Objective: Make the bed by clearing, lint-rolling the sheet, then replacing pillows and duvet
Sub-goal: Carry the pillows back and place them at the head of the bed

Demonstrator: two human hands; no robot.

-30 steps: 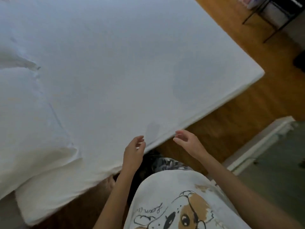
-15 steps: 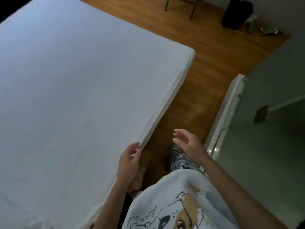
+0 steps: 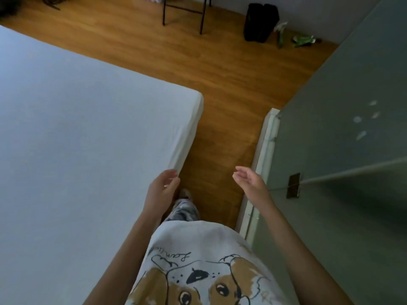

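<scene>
Plainly empty hands — left hand (image 3: 161,190), right hand (image 3: 250,182) — beside sheet (image 3: 88,150)

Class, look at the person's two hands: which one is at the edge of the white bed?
The left hand: it sits at the bed edge, while the right hand hangs over the wooden floor, holding nothing.

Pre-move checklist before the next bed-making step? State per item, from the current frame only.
1. Sheet bare of pillows and duvet in the part in view: ok.
2. Sheet pulled flat, corner fitted: ok, no wrinkles visible.
3. Left hand free: ok, fingers relaxed, over the bed's edge; contact with it: cannot tell.
4. Right hand free: ok, open, holding nothing.
5. Lint roller within reach: cannot tell, none in view.
6. Walkway on the wooden floor between bed and glass door unobstructed: ok.
</scene>
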